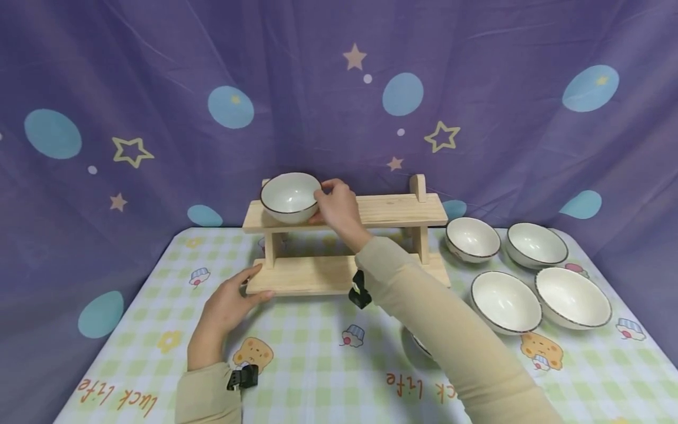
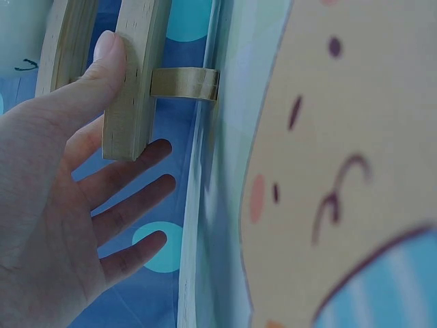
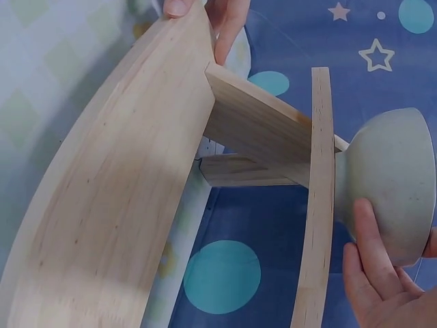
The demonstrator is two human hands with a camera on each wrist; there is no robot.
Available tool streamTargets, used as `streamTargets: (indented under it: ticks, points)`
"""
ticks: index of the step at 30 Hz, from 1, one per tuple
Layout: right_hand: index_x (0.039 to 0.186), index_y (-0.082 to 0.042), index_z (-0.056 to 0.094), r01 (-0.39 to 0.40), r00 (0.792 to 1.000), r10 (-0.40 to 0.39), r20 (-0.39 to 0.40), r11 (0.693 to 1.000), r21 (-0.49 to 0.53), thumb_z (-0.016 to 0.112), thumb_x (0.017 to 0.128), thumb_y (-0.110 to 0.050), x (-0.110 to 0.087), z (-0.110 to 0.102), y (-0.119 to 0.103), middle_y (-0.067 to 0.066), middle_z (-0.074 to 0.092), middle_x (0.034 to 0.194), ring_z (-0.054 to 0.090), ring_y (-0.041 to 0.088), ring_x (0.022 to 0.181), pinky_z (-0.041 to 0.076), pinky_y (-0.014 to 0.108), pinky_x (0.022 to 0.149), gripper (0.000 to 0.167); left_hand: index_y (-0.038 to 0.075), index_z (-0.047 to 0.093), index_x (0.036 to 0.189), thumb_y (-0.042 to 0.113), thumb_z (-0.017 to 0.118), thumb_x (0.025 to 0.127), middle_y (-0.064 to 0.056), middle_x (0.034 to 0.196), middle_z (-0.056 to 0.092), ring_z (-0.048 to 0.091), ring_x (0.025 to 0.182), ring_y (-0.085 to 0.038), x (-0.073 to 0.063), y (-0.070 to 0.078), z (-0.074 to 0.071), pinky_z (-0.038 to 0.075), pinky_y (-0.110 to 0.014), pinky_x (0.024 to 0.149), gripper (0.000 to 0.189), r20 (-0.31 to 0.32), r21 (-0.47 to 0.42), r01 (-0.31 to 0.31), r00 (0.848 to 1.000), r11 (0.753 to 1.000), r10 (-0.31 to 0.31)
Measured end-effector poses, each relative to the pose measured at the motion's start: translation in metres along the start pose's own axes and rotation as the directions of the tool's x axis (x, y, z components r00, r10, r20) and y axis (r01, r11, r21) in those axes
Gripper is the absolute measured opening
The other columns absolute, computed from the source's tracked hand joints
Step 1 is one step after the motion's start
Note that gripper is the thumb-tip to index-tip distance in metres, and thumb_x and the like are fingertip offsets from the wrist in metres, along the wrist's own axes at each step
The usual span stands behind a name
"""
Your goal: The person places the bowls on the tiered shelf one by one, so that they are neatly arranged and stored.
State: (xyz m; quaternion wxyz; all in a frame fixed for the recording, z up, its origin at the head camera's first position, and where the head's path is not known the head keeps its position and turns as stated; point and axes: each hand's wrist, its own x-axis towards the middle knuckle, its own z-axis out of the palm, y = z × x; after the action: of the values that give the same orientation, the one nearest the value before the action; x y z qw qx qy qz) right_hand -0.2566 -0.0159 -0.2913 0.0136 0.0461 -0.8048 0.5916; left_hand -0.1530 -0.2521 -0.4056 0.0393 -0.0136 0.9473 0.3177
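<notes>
A white bowl (image 1: 290, 197) with a dark rim sits upright at the left end of the upper board of a two-tier wooden shelf (image 1: 394, 209). My right hand (image 1: 341, 207) pinches the bowl's right side, its thumb at the rim. In the right wrist view, fingers (image 3: 372, 256) lie against the outside of the bowl (image 3: 392, 181), whose foot meets the upper board. My left hand (image 1: 225, 306) grips the left end of the lower board (image 1: 312, 277), thumb on one face and index finger round the other. The left wrist view shows its other fingers (image 2: 133, 212) spread off the wood.
Several white bowls stand on the right of the table, among them a near one (image 1: 505, 302) and a wide one (image 1: 572, 297). Another bowl (image 1: 421, 346) is mostly hidden under my right forearm. A checked cloth (image 1: 302, 353) covers the table; a purple curtain (image 1: 318, 129) hangs behind.
</notes>
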Motion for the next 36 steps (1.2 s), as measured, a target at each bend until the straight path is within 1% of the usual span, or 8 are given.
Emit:
streamTargets:
  ticks: [3,6,9,12,16,22,30,36]
  points:
    - [0.131,0.003,0.055,0.005,1.000,-0.005,0.000,1.000,0.008,0.052,0.101,-0.016,0.000,0.000,0.001,0.015,0.068,0.073,0.071,0.022,0.057,0.055,0.025,0.054,0.036,0.020,0.036,0.155,0.066,0.066,0.084,-0.023,0.152,0.039,0.040,0.135,-0.047,0.000,0.000,-0.001,0.037,-0.065,0.101,0.090,0.002,0.001,0.001,1.000,1.000,-0.001]
    - [0.133,0.003,0.055,0.015,1.000,-0.016,0.013,0.999,0.039,0.053,0.102,-0.019,0.000,-0.001,0.003,0.015,0.069,0.076,0.072,0.024,0.060,0.057,0.026,0.058,0.038,0.020,0.037,0.155,0.065,0.066,0.084,-0.024,0.150,0.041,0.041,0.134,-0.046,-0.001,0.000,-0.001,0.038,-0.065,0.101,0.090,0.000,0.000,0.001,1.000,1.000,-0.001]
    - [0.134,0.004,0.054,0.030,0.999,-0.034,0.041,0.996,0.082,0.053,0.103,-0.022,-0.001,-0.004,0.006,0.018,0.069,0.085,0.073,0.029,0.068,0.059,0.030,0.066,0.040,0.019,0.038,0.155,0.065,0.067,0.084,-0.024,0.149,0.043,0.042,0.133,-0.045,0.000,0.000,-0.001,0.039,-0.064,0.100,0.089,-0.007,0.000,-0.003,1.000,1.000,0.003]
    - [0.133,0.003,0.056,0.054,0.996,-0.058,0.062,0.996,0.065,0.053,0.104,-0.025,-0.001,-0.008,0.009,0.017,0.068,0.097,0.072,0.028,0.077,0.058,0.032,0.072,0.041,0.019,0.038,0.155,0.065,0.066,0.084,-0.025,0.148,0.044,0.043,0.132,-0.045,0.000,-0.001,-0.001,0.039,-0.064,0.100,0.089,-0.009,-0.001,-0.006,1.000,1.000,0.006]
    - [0.135,0.000,0.056,0.067,0.990,-0.072,0.125,0.997,0.049,0.053,0.104,-0.026,-0.001,-0.019,0.011,0.016,0.067,0.107,0.070,0.029,0.089,0.058,0.036,0.077,0.041,0.019,0.038,0.155,0.066,0.066,0.084,-0.025,0.148,0.044,0.044,0.132,-0.045,0.000,-0.002,0.000,0.039,-0.064,0.099,0.090,-0.010,-0.003,-0.008,1.000,1.000,0.008]
    - [0.136,0.000,0.054,0.067,0.965,-0.092,0.244,0.992,0.110,0.053,0.104,-0.023,-0.008,-0.042,0.007,0.020,0.065,0.115,0.068,0.035,0.102,0.056,0.045,0.087,0.039,0.018,0.039,0.154,0.066,0.066,0.084,-0.025,0.147,0.046,0.045,0.131,-0.045,0.001,-0.003,0.001,0.040,-0.064,0.098,0.090,-0.016,-0.006,-0.013,1.000,1.000,0.013]
    - [0.137,-0.003,0.055,0.148,0.940,-0.158,0.302,0.987,0.055,0.050,0.106,-0.023,-0.027,-0.073,0.010,0.019,0.065,0.119,0.066,0.028,0.105,0.052,0.046,0.094,0.037,0.018,0.038,0.155,0.066,0.066,0.084,-0.024,0.149,0.043,0.043,0.132,-0.046,0.001,-0.003,0.001,0.039,-0.064,0.099,0.090,-0.009,-0.003,-0.011,1.000,1.000,0.011]
    - [0.132,-0.002,0.059,0.253,0.926,-0.255,0.280,0.967,0.043,0.052,0.105,-0.018,-0.044,-0.093,0.014,0.018,0.067,0.116,0.066,0.028,0.104,0.052,0.049,0.092,0.032,0.019,0.037,0.155,0.065,0.066,0.084,-0.023,0.151,0.040,0.042,0.132,-0.048,0.001,-0.003,0.000,0.039,-0.065,0.099,0.089,-0.008,-0.005,-0.014,1.000,1.000,0.014]
